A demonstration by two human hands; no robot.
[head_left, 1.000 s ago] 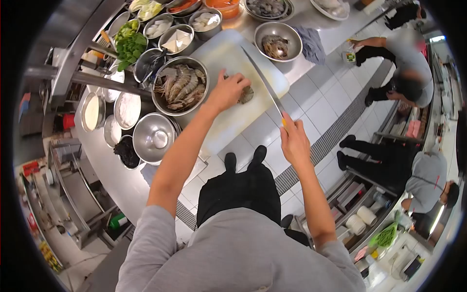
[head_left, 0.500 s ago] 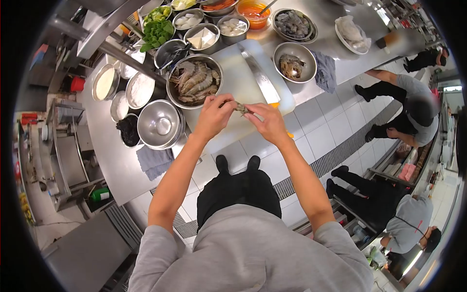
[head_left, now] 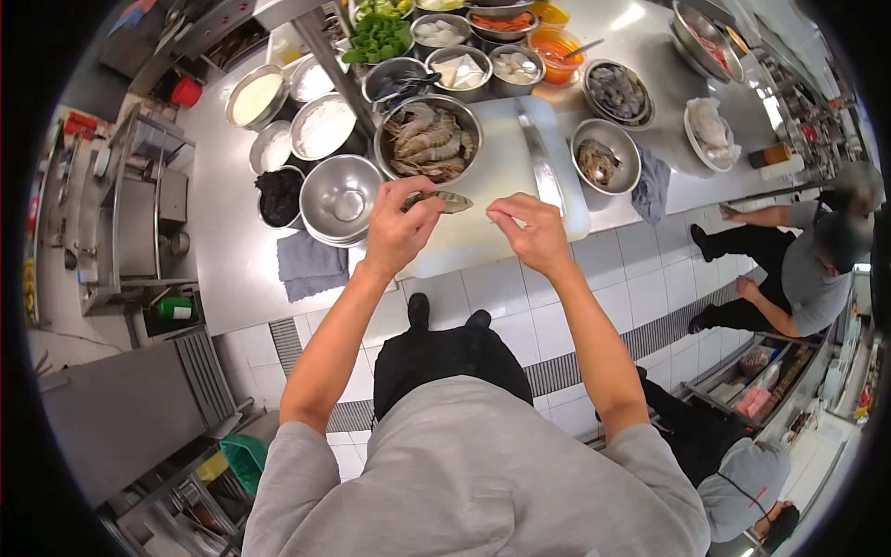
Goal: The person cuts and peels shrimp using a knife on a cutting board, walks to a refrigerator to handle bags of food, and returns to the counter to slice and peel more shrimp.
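Observation:
My left hand [head_left: 406,223] pinches a raw grey-green shrimp [head_left: 453,201], one end pointing right, above the near part of a white cutting board [head_left: 490,162]. A short distance to the right, my right hand [head_left: 531,232] is closed in a pinch; anything between its fingertips is too small to make out. Beyond my left hand, unpeeled shrimp [head_left: 429,139] fill a steel bowl. A large knife [head_left: 538,153] lies along the board's right side. Right of the board, shrimp heads or shells [head_left: 597,161] sit in a steel bowl. Farther back is a bowl of peeled grey shrimp [head_left: 616,91].
Stacked steel bowls [head_left: 342,200] and a folded grey cloth [head_left: 313,265] are on the left. Several ingredient containers line the back, including leafy greens [head_left: 379,37] and orange sauce [head_left: 554,56]. Another cloth [head_left: 651,186] hangs at the right edge. Co-workers [head_left: 803,269] stand at right.
My hands have moved apart, the right away from the shrimp, which stays in my left hand. The camera view has shifted, so the table's contents appear farther right.

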